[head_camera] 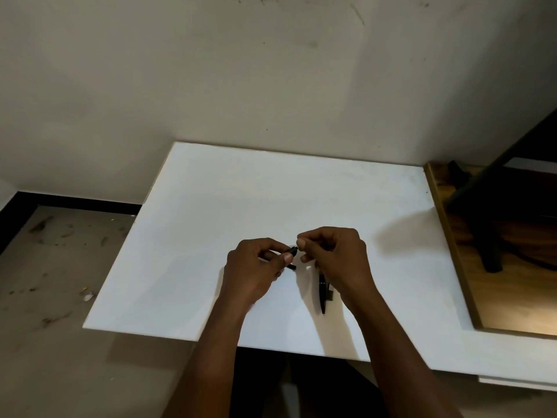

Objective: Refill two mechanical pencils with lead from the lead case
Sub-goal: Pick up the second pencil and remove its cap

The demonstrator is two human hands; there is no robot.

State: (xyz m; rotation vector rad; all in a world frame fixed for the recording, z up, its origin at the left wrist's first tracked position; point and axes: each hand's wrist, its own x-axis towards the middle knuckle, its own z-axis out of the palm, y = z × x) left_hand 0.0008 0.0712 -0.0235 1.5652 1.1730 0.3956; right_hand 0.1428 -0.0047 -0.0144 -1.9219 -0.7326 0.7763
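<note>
We see white worktop [241, 191] under both hands. Left hand [253, 273] clamped on black pencil [291, 251], tip toward right hand [334, 254]. Right fingertips pinched together at pencil's end; contents too small to tell. Second pencil [322, 292] lies on worktop beneath right hand, small dark case [330, 292] just beside it.

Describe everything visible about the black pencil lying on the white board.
The black pencil is a slim, dark, glossy stick, probably plastic. It lies flat on the white board, pointing roughly away from the person, near the board's front edge. Its far end is hidden under the right hand, so no tip or cap shows. A small dark object lies close on its right; whether they touch cannot be told.
</note>
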